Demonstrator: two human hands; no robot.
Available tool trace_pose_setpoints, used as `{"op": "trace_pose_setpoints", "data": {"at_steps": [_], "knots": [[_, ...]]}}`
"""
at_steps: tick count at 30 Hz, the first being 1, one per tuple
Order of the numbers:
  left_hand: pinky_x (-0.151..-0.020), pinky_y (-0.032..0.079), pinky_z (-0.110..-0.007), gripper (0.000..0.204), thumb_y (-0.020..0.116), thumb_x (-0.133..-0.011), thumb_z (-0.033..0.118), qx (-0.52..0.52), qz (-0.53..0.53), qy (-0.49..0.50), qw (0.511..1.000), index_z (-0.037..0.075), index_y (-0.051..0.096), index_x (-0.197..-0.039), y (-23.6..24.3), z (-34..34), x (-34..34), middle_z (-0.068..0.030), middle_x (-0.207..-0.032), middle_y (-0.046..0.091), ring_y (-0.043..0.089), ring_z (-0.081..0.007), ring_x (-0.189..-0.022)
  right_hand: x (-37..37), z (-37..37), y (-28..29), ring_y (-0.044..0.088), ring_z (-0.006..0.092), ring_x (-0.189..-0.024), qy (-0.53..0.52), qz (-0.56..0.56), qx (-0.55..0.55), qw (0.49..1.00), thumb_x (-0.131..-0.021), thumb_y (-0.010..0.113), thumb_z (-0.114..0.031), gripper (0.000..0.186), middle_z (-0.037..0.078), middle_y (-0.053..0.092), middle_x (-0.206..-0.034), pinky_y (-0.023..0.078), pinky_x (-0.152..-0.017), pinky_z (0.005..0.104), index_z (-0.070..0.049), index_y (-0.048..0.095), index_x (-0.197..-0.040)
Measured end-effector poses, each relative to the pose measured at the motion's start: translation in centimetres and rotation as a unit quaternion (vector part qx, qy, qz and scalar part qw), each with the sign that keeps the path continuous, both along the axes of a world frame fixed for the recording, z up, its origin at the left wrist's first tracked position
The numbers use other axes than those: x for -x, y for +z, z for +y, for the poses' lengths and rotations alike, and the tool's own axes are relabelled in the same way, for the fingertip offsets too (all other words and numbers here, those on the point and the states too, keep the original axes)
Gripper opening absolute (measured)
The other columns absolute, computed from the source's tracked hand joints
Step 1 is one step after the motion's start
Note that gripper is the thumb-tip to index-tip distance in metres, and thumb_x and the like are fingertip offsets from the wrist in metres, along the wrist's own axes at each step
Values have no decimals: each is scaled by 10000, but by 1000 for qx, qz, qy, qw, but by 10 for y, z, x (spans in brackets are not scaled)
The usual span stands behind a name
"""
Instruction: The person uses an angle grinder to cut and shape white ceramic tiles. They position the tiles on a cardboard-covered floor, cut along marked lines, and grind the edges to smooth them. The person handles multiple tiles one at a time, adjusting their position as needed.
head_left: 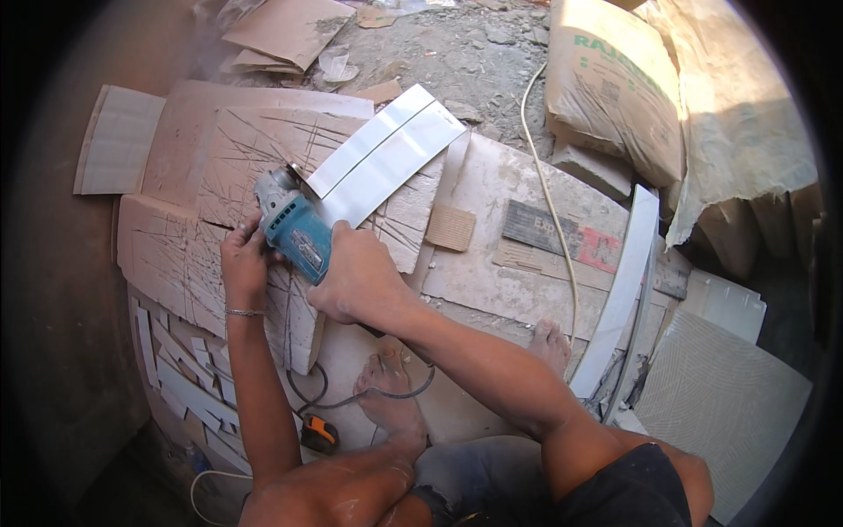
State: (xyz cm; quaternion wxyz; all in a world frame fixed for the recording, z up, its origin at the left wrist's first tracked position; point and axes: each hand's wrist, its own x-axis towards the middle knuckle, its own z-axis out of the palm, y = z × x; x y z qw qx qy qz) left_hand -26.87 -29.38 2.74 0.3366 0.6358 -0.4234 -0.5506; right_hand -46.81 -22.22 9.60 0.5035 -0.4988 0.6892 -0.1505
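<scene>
My right hand [356,272] grips the rear of a teal angle grinder [294,228], whose disc sits at the corner of a white tile [378,158] with a dark line along it. My left hand [246,255] has its fingers curled against the grinder's near side below the head, partly hidden by the tool. Both the tile and the grinder are over a pale, heavily scored board [228,149]. A dark cord loops below the board, beside an orange-and-black tape measure [319,433].
Sacks [615,97] stand at the upper right. A pale cable [553,211] runs over dusty boards. Long tile strips [615,290] and a grey tile [711,413] lie right, narrow offcuts [184,378] lower left. Cardboard [290,26] lies among rubble behind. My bare feet are below the board.
</scene>
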Motion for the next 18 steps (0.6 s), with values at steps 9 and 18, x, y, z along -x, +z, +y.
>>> {"op": "trace_pose_setpoints", "data": {"at_steps": [9,18], "knots": [[-629,560,-243,303,515,-1065,38,2,-4,7,1000,-41,669,-1315,0,4,0,-63,-1039,730,665,-90,-794,-1,-3,5,729,497,-1011,-8,-10,-15,1000,-672,781,-36,507,377,689,-1028,604,-912,476,180,569,-1079],[-633,564,-238,288,525,-1065,47,7,4,-4,1000,-34,676,-1296,-4,4,-2,-54,-1029,729,668,-86,-796,0,-2,3,738,499,-972,-8,-12,-2,1000,-671,785,-50,502,380,695,-991,612,-890,471,184,572,-1061]]}}
